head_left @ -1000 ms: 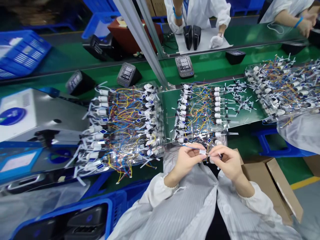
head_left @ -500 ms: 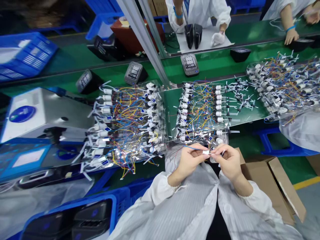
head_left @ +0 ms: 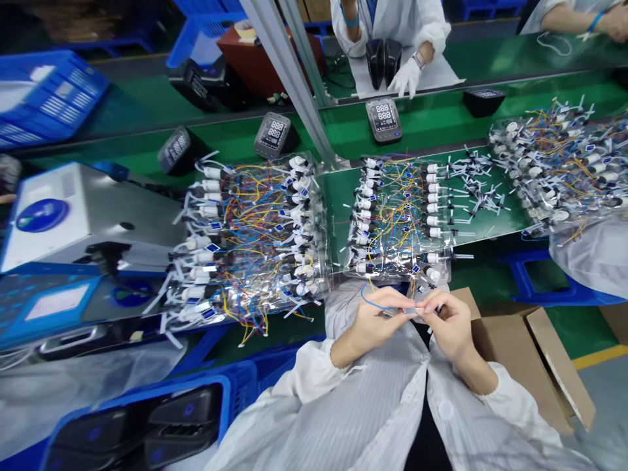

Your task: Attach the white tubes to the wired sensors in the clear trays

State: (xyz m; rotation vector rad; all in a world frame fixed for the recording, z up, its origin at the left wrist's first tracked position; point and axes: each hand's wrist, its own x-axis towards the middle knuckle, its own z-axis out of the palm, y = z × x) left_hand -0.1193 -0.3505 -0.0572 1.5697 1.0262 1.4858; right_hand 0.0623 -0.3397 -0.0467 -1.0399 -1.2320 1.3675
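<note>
My left hand (head_left: 375, 317) and my right hand (head_left: 449, 322) meet close to my chest, fingertips pinched together on a small wired part (head_left: 409, 307). A thin blue wire (head_left: 369, 302) loops out over my left hand. Just beyond my hands lies a clear tray (head_left: 398, 219) holding rows of white-capped components with tangled coloured wires. A larger clear tray (head_left: 250, 235) of the same parts sits to its left. Loose white tubes (head_left: 473, 193) are scattered to the right of the near tray.
Another heap of wired parts (head_left: 559, 167) lies at the right. Black display units (head_left: 383, 118) ride the green conveyor (head_left: 441, 121). A metal post (head_left: 289, 72) rises in the middle. A person in white works across the belt. An open carton (head_left: 534, 353) stands at lower right, blue crates (head_left: 147, 425) at lower left.
My hands have drawn slightly lower and closer together, and the white piece between them is now hidden by my fingers. The person across the belt moved a gloved hand forward.
</note>
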